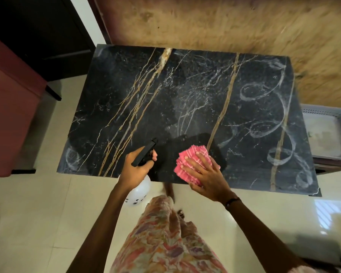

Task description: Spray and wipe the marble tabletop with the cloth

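Note:
The black marble tabletop (126, 91) with gold and white veins fills the middle of the head view. White looping smears mark its right side, and fine spray droplets speckle its centre. My left hand (135, 170) grips a spray bottle (138, 191) with a black trigger head and a white body, held over the near edge with the nozzle pointing at the table. My right hand (207, 177) presses flat on a folded pink cloth (193, 156) lying on the near part of the top, fingers spread.
A dark red chair (12, 115) stands to the left of the table. A grey basket-like container (327, 133) sits at the right. A tan textured wall lies beyond the far edge. Pale floor tiles surround my legs.

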Available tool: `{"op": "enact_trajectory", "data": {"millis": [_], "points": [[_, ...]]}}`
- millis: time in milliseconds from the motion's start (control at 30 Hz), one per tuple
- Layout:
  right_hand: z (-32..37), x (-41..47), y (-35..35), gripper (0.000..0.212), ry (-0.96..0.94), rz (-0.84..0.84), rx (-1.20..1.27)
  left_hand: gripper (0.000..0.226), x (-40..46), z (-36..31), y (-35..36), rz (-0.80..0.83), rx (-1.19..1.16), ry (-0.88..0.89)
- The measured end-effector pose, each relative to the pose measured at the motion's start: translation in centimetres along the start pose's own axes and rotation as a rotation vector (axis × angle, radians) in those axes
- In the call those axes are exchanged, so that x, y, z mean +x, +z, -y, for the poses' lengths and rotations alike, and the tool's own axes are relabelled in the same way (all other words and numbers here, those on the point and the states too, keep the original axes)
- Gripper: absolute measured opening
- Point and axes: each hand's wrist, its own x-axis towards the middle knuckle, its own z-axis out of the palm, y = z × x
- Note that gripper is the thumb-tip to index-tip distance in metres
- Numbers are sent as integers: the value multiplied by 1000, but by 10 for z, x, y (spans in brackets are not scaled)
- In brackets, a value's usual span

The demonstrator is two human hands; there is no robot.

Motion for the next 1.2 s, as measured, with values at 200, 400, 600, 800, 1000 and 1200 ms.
{"op": "enact_trajectory", "data": {"millis": [200, 400, 600, 800, 1000, 1200], "points": [[-57, 20, -24, 63, 253, 18, 3, 21, 35, -18, 0, 17, -2, -53], [-17, 119, -27, 65, 513, 13, 142, 18, 69, -22, -1, 62, 20, -20], [-8, 75, -12, 61, 49, 64, 29, 19, 94, -18, -5, 90, 19, 13], [-64, 70, -40, 64, 355, 98, 34, 27, 116, -20, -15, 104, -13, -5], [-28, 183, -41, 65, 566, 86, 127, 30, 128, -21, -21, 109, -22, 8], [-9, 151, -28, 62, 102, 114, 61, 32, 136, -20, -20, 117, -56, -14]]}}
